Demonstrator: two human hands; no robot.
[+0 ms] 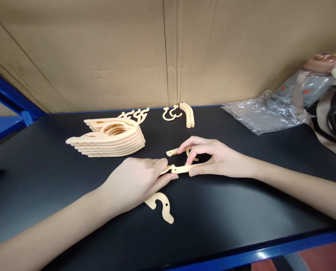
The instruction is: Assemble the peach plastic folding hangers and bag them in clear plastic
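Pinching pcs, L hand palm-down; R hand arched

From here I see a cream strip, holed near its left end, roughly level against a partly hidden cream piece, below frame centre.

- A matte black surface, edged in blue, carries everything.
- Toward its left, a layered stack of cream hanger pieces.
- Just behind the stack, several small cream hooks.
- Near the back edge, around the middle, a pair of cream hooks beside a small bundle of curved bars.
- At the back right, a crumpled clear bag.
- Toward the front, one loose curved piece, partly hidden.
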